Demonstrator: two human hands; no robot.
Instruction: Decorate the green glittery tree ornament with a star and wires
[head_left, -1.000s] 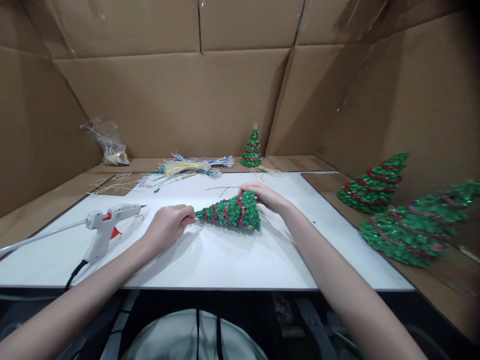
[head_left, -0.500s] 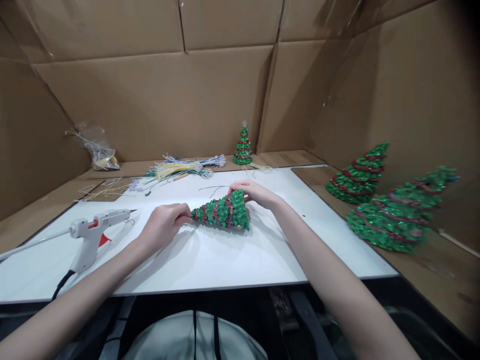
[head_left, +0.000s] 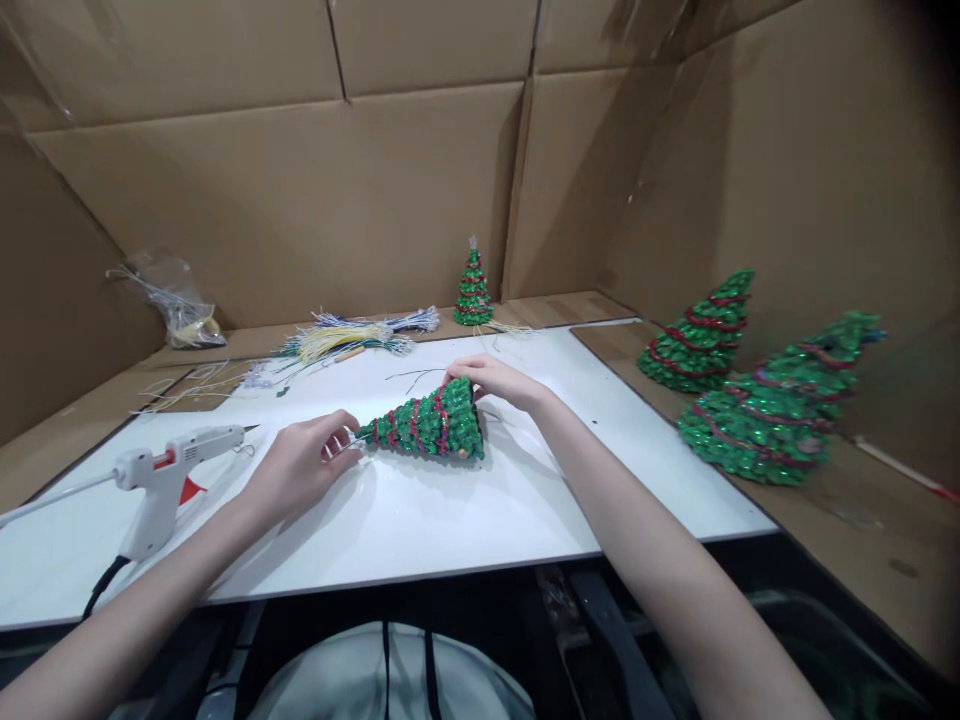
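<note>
A small beaded Christmas tree (head_left: pixel 429 422), green with red garland, lies on its side above the white board, its tip toward the left. At its wide base, my right hand (head_left: pixel 491 380) grips the rim, with some fingers hidden behind and inside it. My left hand (head_left: pixel 311 455) is at the narrow tip, thumb and fingers curled around a thin wire (head_left: pixel 351 441) that sticks out there. The exact contact of its fingertips is hard to see. Dark thin wires (head_left: pixel 414 375) lie just behind the tree.
A white glue gun (head_left: pixel 161 480) stands at the left. Bundles of white, yellow and green wires (head_left: pixel 337 335) lie at the back beside a plastic bag (head_left: pixel 180 305). A finished tree (head_left: pixel 473 290) stands behind; two larger trees (head_left: pixel 697 335) stand right. Cardboard walls (head_left: pixel 285 200) enclose the board (head_left: pixel 517 520).
My left hand has loosened from its tight pinch at the tip, and the thin wire now shows between its fingers. The right hand keeps the base. The view has shifted slightly.
</note>
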